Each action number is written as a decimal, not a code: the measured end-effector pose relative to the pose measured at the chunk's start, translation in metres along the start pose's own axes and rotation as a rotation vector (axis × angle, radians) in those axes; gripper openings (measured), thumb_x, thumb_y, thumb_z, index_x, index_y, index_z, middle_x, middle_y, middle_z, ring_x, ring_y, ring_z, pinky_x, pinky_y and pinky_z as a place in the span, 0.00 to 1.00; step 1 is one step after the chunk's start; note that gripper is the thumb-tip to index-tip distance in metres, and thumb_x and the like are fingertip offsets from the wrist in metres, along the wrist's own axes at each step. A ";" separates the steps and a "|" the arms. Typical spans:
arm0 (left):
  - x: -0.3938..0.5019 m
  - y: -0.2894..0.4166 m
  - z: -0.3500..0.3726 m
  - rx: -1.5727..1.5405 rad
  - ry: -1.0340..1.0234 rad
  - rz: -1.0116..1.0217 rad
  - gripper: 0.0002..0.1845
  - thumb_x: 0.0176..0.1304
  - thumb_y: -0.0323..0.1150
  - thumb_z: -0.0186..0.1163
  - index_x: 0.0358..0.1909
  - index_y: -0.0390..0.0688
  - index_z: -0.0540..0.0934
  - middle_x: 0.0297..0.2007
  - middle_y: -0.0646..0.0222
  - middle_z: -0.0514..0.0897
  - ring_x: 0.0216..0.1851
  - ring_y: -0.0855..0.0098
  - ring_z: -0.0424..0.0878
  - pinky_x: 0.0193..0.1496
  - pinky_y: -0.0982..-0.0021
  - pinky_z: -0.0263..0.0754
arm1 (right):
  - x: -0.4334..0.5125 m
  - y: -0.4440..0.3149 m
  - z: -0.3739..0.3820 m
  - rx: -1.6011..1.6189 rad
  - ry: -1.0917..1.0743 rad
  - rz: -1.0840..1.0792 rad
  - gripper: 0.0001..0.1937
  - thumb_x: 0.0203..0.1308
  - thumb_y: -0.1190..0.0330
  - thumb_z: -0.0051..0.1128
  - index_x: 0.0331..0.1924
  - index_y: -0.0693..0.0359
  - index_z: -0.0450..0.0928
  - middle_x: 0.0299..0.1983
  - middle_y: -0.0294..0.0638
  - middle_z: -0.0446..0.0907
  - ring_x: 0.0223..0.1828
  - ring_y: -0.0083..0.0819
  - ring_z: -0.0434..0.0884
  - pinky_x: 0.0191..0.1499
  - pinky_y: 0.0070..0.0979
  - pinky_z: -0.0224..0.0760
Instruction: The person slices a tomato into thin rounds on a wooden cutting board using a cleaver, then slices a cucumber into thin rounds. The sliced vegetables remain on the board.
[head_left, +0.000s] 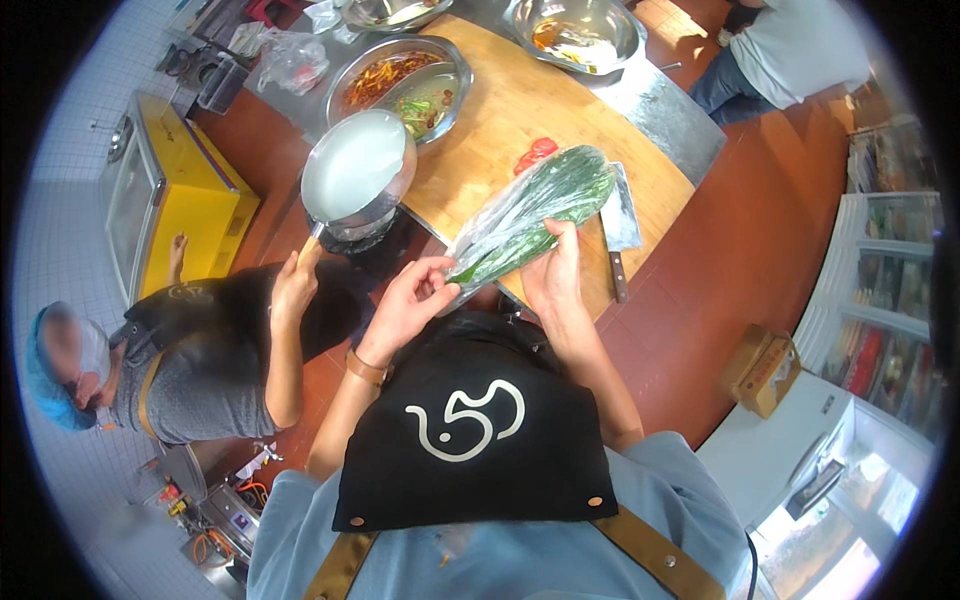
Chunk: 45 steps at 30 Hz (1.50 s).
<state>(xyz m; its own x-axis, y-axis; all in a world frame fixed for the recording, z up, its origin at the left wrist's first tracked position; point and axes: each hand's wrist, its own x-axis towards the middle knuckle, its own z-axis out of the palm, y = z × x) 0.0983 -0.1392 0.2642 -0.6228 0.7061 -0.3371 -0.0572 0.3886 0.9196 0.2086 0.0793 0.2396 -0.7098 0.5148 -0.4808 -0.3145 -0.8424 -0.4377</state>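
Note:
A bundle of dark green leafy vegetable (555, 187) wrapped in clear plastic lies across both my hands, above the near edge of a wooden cutting board (495, 90). My left hand (416, 300) pinches the gathered plastic at the narrow lower end. Under the bundle's right side, my right hand (555, 270) supports it with the thumb on top. A cleaver (621, 217) with a dark handle lies on the board just right of the bundle. Red slices (535, 155), perhaps tomato, sit behind the bundle, partly hidden by it.
A co-worker (202, 360) at left holds a pan (358, 169) of whitish liquid beside the board. A divided hot pot (401, 90) with red and clear broth stands behind it. A steel bowl (577, 37) is at the back. Another person (787, 60) is at far right.

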 end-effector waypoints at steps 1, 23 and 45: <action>-0.005 0.001 0.007 0.148 0.080 0.080 0.11 0.73 0.28 0.74 0.53 0.41 0.87 0.34 0.74 0.77 0.38 0.75 0.77 0.45 0.71 0.73 | -0.002 -0.003 -0.001 0.004 0.021 0.006 0.29 0.74 0.60 0.57 0.75 0.58 0.73 0.70 0.39 0.82 0.74 0.39 0.79 0.80 0.47 0.68; -0.081 -0.017 0.081 0.720 0.023 0.178 0.16 0.68 0.39 0.76 0.49 0.41 0.85 0.42 0.59 0.85 0.48 0.52 0.84 0.52 0.51 0.79 | -0.040 0.016 -0.068 0.223 -0.073 0.114 0.29 0.72 0.54 0.56 0.73 0.56 0.78 0.68 0.41 0.85 0.71 0.44 0.82 0.77 0.48 0.71; -0.271 -0.043 0.207 -0.703 0.686 0.155 0.32 0.86 0.33 0.67 0.86 0.42 0.71 0.51 0.71 0.91 0.57 0.76 0.86 0.66 0.72 0.78 | -0.195 0.014 -0.106 -0.125 -0.118 -0.175 0.28 0.76 0.55 0.70 0.72 0.55 0.74 0.65 0.39 0.80 0.68 0.38 0.80 0.73 0.44 0.75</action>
<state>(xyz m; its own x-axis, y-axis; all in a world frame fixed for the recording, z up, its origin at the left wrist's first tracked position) 0.4311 -0.2242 0.2740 -0.9663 0.1378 -0.2174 -0.2482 -0.2753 0.9287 0.4093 -0.0165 0.2469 -0.7225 0.6227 -0.3004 -0.3638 -0.7119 -0.6007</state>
